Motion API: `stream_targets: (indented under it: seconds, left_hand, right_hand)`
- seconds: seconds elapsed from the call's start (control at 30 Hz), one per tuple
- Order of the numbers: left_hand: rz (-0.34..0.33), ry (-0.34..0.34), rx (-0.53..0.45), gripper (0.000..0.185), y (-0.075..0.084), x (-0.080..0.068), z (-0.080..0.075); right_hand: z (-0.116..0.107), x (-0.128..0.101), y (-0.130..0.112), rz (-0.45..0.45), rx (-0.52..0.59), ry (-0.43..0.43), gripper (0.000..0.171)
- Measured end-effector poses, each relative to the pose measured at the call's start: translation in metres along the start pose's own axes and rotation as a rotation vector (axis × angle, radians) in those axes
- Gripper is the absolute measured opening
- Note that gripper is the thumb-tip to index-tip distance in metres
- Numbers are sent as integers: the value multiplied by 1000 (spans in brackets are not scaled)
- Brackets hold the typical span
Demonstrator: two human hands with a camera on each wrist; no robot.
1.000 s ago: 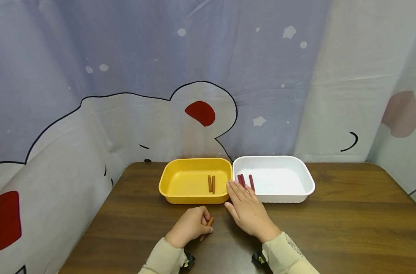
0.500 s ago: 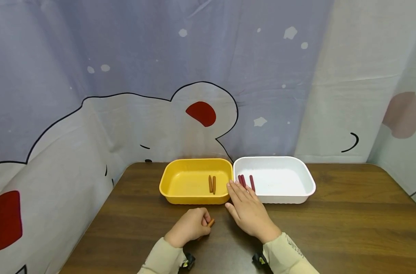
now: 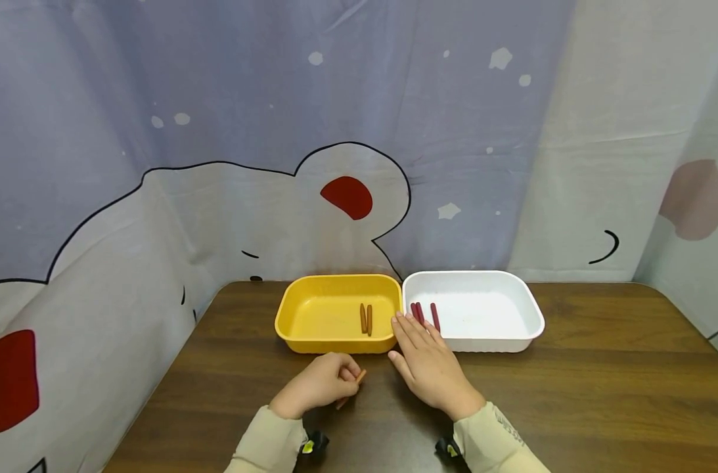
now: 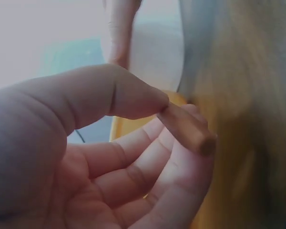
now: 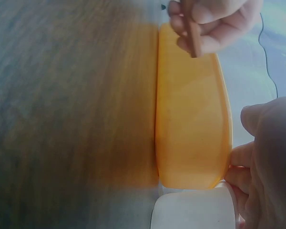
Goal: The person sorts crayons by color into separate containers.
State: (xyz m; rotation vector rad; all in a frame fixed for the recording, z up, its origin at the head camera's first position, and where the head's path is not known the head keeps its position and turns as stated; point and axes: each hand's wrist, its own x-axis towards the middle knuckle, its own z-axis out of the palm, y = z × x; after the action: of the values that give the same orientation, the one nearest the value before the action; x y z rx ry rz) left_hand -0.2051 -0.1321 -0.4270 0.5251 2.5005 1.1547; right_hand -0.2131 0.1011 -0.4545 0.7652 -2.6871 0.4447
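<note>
Yellow tray [image 3: 311,315]: it sat on the wooden table [image 3: 601,394], touching the white tray on its right, and held two orange-brown sticks [image 3: 366,318] lying side by side near its right wall.
White tray [image 3: 500,315]: it held three dark red sticks [image 3: 424,313] close together at its left end.
Your left hand [image 3: 317,387]: you had it curled round a single orange-brown stick [image 3: 351,387], pinched between thumb and fingers [image 4: 181,157], just in front of the yellow tray; the stick's end poked out past your fingertips.
Your right hand [image 3: 426,364]: you kept it flat with the fingers straight, gripping nothing, its fingertips at the seam where the two trays met.
</note>
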Motion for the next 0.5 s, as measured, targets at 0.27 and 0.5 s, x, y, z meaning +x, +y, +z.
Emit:
stream_targets:
  seconds: [0.27,0.5]
  left_hand:
    - [41,-13,-171,24,0,-1,-15]
    - [20,32,-377,33,0,-2,-24]
  right_hand:
    - [0,0,1,-2,-10,8,57]
    - [1,-1,0,2,2,9,58]
